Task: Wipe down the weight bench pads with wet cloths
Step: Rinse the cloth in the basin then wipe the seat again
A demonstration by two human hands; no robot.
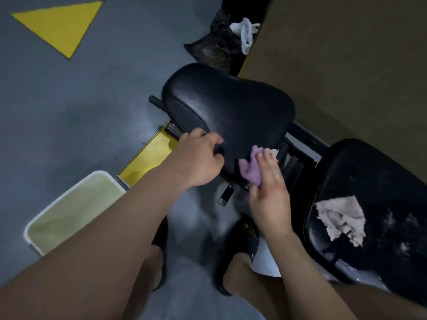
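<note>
Left hand (198, 158): grips seat pad (228, 112) edge.
Right hand (268, 190): flat, pressing purple cloth (250, 168) on it.
Progress: likely midway; back pad (369, 172) looks wet, beige cloth (339, 218) lying there.

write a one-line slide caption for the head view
Wiping the black seat pad: left hand grips its edge, right hand presses a purple cloth against it.

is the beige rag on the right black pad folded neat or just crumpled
Crumpled. The beige rag lies in a loose, wrinkled heap with ragged edges on the black bench pad, neither hand touching it.
</note>
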